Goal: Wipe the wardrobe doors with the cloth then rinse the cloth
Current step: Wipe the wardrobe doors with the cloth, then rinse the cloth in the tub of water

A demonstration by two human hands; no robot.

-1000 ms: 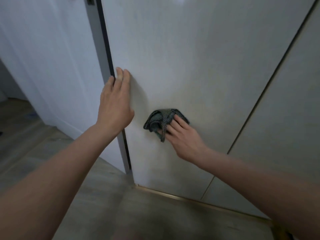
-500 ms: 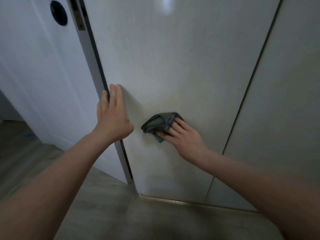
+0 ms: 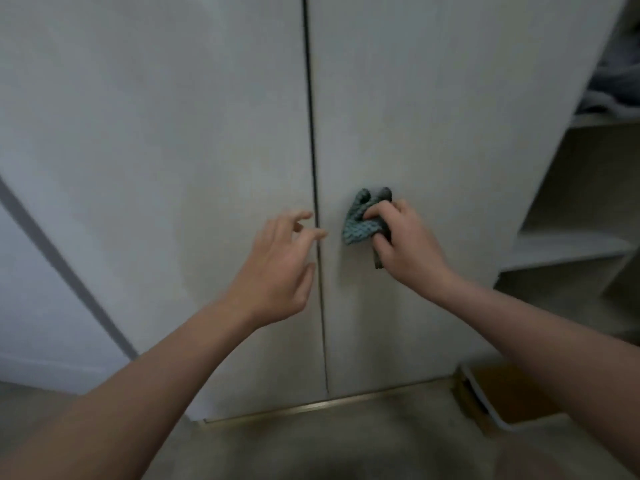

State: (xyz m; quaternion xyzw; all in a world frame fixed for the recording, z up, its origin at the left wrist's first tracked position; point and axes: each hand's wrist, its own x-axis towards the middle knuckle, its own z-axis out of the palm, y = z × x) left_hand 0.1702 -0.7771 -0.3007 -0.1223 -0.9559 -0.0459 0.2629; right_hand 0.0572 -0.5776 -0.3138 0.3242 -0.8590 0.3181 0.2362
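Note:
Two pale wardrobe doors fill the view, the left door (image 3: 173, 150) and the right door (image 3: 433, 116), split by a dark vertical gap. My right hand (image 3: 405, 247) grips a bunched grey-green cloth (image 3: 360, 220) and holds it against the right door, just right of the gap. My left hand (image 3: 277, 268) hovers in front of the left door beside the gap, fingers spread and curled, holding nothing. I cannot tell whether its fingertips touch the door.
Open shelves (image 3: 568, 247) stand to the right of the doors, with folded fabric (image 3: 616, 88) on the upper one. A white-rimmed box with a yellow inside (image 3: 512, 396) sits on the floor at lower right. A brass floor strip (image 3: 329, 405) runs under the doors.
The view has swung right, so a second door, the shelves and the box now show. My left hand left the door's left edge and lifted off. My right hand now clutches the cloth instead of pressing it flat.

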